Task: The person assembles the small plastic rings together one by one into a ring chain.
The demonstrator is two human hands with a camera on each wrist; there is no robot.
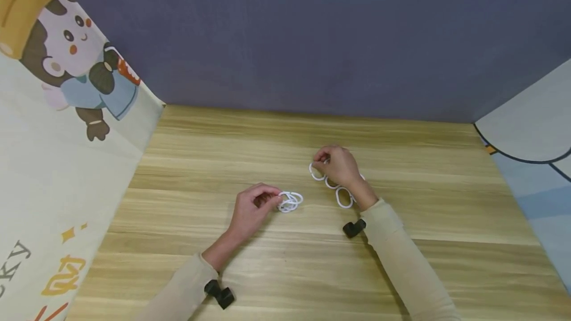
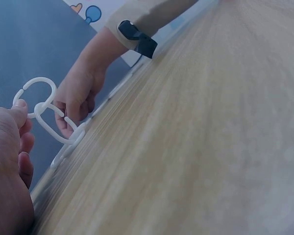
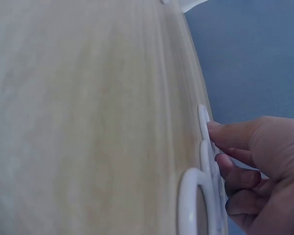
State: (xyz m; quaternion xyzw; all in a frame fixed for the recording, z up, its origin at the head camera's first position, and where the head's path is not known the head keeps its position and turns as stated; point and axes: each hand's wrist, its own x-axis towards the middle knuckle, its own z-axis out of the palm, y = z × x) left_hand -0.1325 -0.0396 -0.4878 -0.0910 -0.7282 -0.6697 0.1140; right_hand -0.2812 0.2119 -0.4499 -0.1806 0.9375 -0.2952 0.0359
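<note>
My left hand (image 1: 252, 209) pinches a white plastic shower curtain ring between thumb and fingers. In the left wrist view that held ring (image 2: 40, 79) has a small gap and hooks through another white ring (image 2: 53, 134), whose lower end meets more rings at the tabletop. To the right and farther back, my right hand (image 1: 341, 166) pinches the edge of a white ring (image 1: 315, 176) on the table. Several similar rings lie beneath and beside this hand, among them an oval one (image 1: 344, 197) near the wrist. My right palm hides part of the group.
The wooden tabletop (image 1: 285, 271) meets a dark blue panel (image 1: 285, 38) at the back. A printed cartoon panel (image 1: 53, 162) borders the left side, and a pale blue and white one (image 1: 531, 182) the right. Each sleeve carries a black wrist device (image 1: 219, 294).
</note>
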